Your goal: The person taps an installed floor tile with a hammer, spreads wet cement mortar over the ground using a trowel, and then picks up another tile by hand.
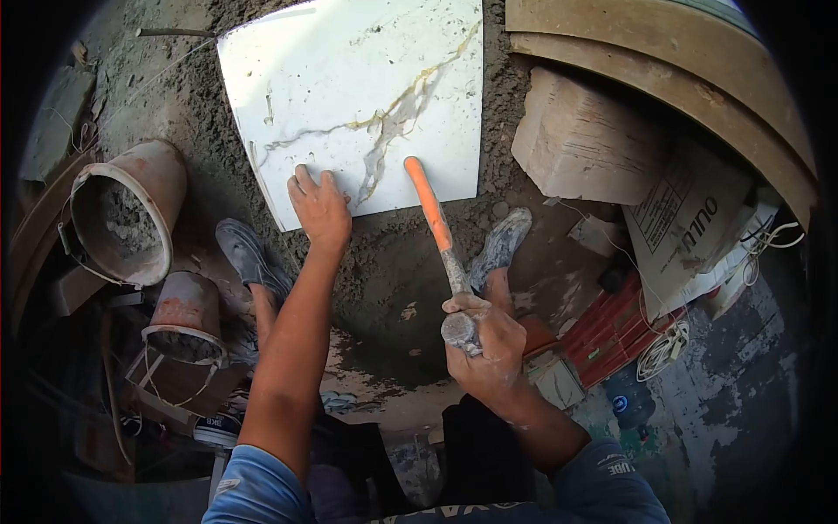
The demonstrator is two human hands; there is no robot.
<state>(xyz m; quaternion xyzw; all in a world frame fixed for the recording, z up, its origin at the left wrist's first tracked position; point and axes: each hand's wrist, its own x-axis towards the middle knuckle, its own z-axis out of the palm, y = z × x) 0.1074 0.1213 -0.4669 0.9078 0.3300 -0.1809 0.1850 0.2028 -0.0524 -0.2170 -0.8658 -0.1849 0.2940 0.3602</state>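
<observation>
Marbled tile (336,92) on mortar (503,131), which shows past its left and right edges; left hand (323,210) unclenched on the tile's near edge, right hand (489,351) gripping the grey end of an orange-tipped hammer-like tool (429,203), tip over that edge, contact unclear; off-centre knock could chip the edge, uneven mortar could rock or crack the tile, stray swing could hit the left hand

One tile (360,100), one hammer (428,203) (two buckets (164,175)).

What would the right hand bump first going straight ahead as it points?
Probably the white tile, with the hammer leading, orange end first; depth is unclear, so they may already touch.
</observation>
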